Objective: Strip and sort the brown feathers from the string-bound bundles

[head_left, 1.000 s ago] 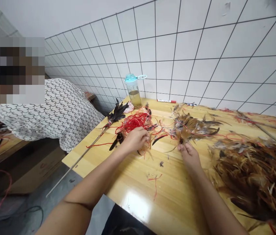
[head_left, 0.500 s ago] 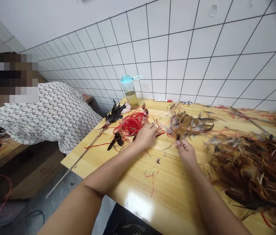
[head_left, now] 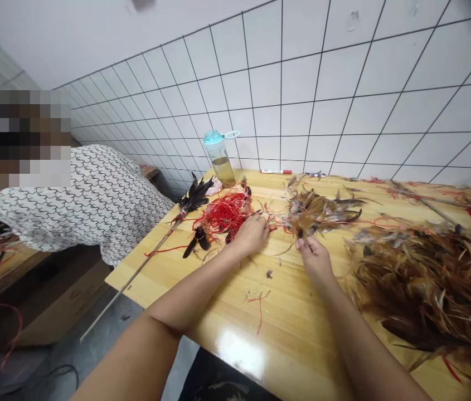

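My right hand (head_left: 315, 253) pinches a small brown feather (head_left: 304, 225) at its dark end, just in front of a pile of brown and grey feathers (head_left: 321, 207). Beside a tangle of red string (head_left: 227, 211) rests my left hand (head_left: 254, 231), low over the table, its fingers curled together. Whatever they hold is hidden by the hand. Loose red strands run between the two hands. On the left lies a thin stick (head_left: 135, 273) with a tuft of black feathers (head_left: 195, 195) bound at its upper end. Two dark feathers (head_left: 196, 240) lie near the string.
A bottle with a blue lid (head_left: 219, 156) stands at the back by the tiled wall, near a red and white marker (head_left: 276, 172). A large heap of brown feathers (head_left: 431, 278) covers the table's right side. A person in a patterned top (head_left: 93, 200) is at the left.
The view has shifted slightly. Both hands stay in nearly the same places, the right one still pinching the feather.
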